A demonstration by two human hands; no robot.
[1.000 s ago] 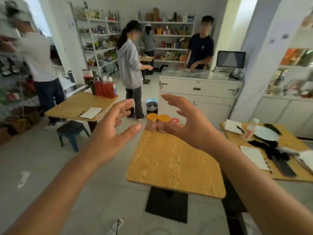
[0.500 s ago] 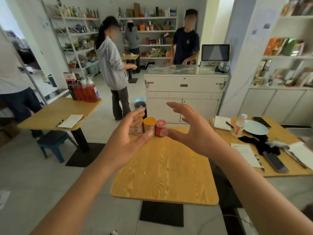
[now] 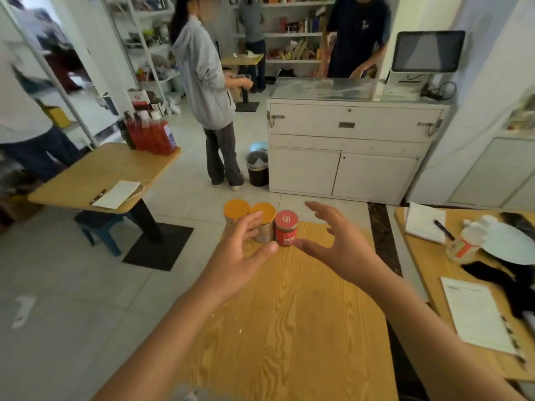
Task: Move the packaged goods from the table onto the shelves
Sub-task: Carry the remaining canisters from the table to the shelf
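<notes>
Left hand (image 3: 240, 256) and right hand (image 3: 338, 250), fingers (image 3: 321, 211) spread, had closed around 3 canisters (image 3: 263, 212) on the desk (image 3: 289, 328); apparently none gripped yet.

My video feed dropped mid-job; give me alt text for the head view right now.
Left hand and right hand, fingers spread, hover close to a red-lidded jar and two orange-lidded canisters clustered at the far edge of the wooden table; neither grips anything.
</notes>
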